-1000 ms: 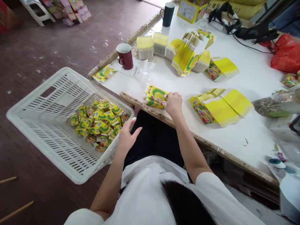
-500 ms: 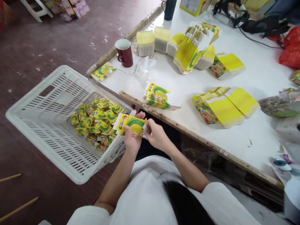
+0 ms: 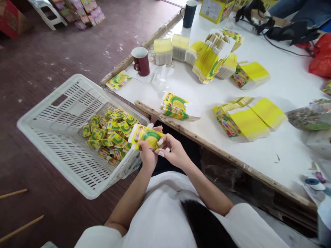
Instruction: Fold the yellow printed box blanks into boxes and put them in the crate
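Note:
A small yellow-and-green printed carton (image 3: 146, 137) lies across my left hand (image 3: 148, 155), whose thumb presses on its near side. My right hand (image 3: 172, 150) pinches the carton's right end between thumb and fingers. Just left of my hands stands a white plastic basket (image 3: 62, 151), with many small yellow-green boxes (image 3: 113, 132) heaped in its far part. On the table edge beyond my hands is a stack of flattened cartons (image 3: 176, 106) in the same print. What is inside the held carton is hidden.
The white table (image 3: 253, 162) has a wooden edge strip. On it are a maroon mug (image 3: 141, 62), a dark mug (image 3: 189, 15), bundles of flat cartons (image 3: 210, 57), more cartons (image 3: 248, 119) and a red bag (image 3: 320, 57). Two thin sticks (image 3: 23, 228) show above the floor at left.
The view has shifted slightly, so the basket and mugs appear further right and a little lower. Both hands still hold the carton; my right fingers have shifted slightly at its end.

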`<move>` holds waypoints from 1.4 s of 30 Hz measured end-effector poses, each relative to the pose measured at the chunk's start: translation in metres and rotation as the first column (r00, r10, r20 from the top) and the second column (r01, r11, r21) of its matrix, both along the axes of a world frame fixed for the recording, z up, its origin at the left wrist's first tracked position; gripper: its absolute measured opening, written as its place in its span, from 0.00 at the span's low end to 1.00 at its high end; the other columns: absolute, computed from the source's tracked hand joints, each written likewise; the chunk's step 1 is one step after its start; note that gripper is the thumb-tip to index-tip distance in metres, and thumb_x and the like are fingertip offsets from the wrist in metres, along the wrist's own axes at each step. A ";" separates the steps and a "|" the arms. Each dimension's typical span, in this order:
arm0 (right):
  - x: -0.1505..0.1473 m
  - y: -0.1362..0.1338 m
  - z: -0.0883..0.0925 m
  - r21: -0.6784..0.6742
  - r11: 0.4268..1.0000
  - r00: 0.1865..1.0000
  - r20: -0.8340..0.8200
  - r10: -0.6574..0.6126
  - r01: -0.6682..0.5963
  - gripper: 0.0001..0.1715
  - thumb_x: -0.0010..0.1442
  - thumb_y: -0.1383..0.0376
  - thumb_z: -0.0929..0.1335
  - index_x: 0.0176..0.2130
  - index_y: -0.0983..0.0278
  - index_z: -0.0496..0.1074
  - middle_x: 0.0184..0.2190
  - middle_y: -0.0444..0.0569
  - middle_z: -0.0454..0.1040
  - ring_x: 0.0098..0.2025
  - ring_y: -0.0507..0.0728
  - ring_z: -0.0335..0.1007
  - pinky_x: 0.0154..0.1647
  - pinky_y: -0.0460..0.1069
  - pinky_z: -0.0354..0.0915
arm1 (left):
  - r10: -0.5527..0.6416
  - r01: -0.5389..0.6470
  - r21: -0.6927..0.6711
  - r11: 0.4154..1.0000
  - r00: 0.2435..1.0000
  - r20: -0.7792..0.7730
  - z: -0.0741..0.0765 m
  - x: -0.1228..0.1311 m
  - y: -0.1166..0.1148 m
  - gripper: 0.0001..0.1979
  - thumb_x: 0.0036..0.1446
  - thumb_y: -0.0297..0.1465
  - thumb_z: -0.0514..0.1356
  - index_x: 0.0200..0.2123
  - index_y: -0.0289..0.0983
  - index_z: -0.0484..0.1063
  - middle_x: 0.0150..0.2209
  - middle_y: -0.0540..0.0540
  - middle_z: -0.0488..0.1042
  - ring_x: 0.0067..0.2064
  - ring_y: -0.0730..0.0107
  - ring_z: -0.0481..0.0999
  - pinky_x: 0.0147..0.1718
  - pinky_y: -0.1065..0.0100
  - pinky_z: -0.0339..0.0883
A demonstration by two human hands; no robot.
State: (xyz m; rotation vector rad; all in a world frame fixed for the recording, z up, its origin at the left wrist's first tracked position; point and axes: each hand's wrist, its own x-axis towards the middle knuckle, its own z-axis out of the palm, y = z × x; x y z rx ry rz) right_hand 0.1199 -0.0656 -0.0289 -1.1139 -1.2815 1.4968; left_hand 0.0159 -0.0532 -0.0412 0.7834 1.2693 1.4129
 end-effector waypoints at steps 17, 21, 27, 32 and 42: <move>0.035 0.016 -0.003 0.312 0.945 0.958 0.225 -0.177 0.101 0.10 0.62 0.71 0.66 0.38 0.60 0.77 0.34 0.46 0.79 0.35 0.56 0.75 0.38 0.50 0.70 | 0.028 -0.031 0.056 0.998 0.999 0.046 -0.015 -0.039 0.003 0.22 0.50 0.50 0.70 0.39 0.39 0.78 0.39 0.47 0.83 0.40 0.65 0.82 0.43 0.66 0.76; 0.056 0.020 0.006 0.560 0.806 0.851 0.503 -0.149 -0.190 0.18 0.67 0.73 0.63 0.41 0.57 0.80 0.37 0.49 0.81 0.39 0.57 0.74 0.42 0.53 0.69 | -0.279 0.305 0.133 0.943 0.942 -0.185 0.002 -0.076 0.006 0.49 0.42 0.64 0.65 0.60 0.40 0.69 0.60 0.35 0.74 0.60 0.47 0.75 0.58 0.52 0.70; 0.046 0.015 0.007 0.756 0.565 0.794 0.547 -0.267 -0.331 0.15 0.70 0.71 0.64 0.41 0.57 0.78 0.38 0.48 0.81 0.42 0.57 0.73 0.47 0.54 0.69 | -0.623 0.649 -0.198 0.735 0.532 -0.573 0.016 -0.055 -0.007 0.41 0.45 0.44 0.74 0.61 0.41 0.65 0.57 0.38 0.75 0.57 0.46 0.77 0.56 0.49 0.71; 0.014 -0.011 -0.014 0.862 0.487 0.756 0.224 -0.614 0.140 0.14 0.67 0.73 0.66 0.46 0.57 0.76 0.48 0.51 0.75 0.50 0.58 0.75 0.48 0.52 0.74 | -0.364 0.359 -0.138 0.923 0.700 -0.615 0.004 -0.019 -0.018 0.39 0.45 0.39 0.71 0.59 0.39 0.60 0.54 0.39 0.75 0.54 0.50 0.77 0.53 0.53 0.71; 0.012 -0.018 -0.016 0.402 0.850 0.918 0.052 -0.393 0.341 0.24 0.63 0.53 0.71 0.54 0.60 0.66 0.41 0.50 0.76 0.41 0.57 0.76 0.45 0.53 0.75 | -0.180 0.272 -0.013 0.962 0.598 -0.781 -0.008 -0.027 -0.010 0.36 0.48 0.39 0.69 0.58 0.40 0.60 0.48 0.40 0.76 0.49 0.51 0.78 0.44 0.56 0.73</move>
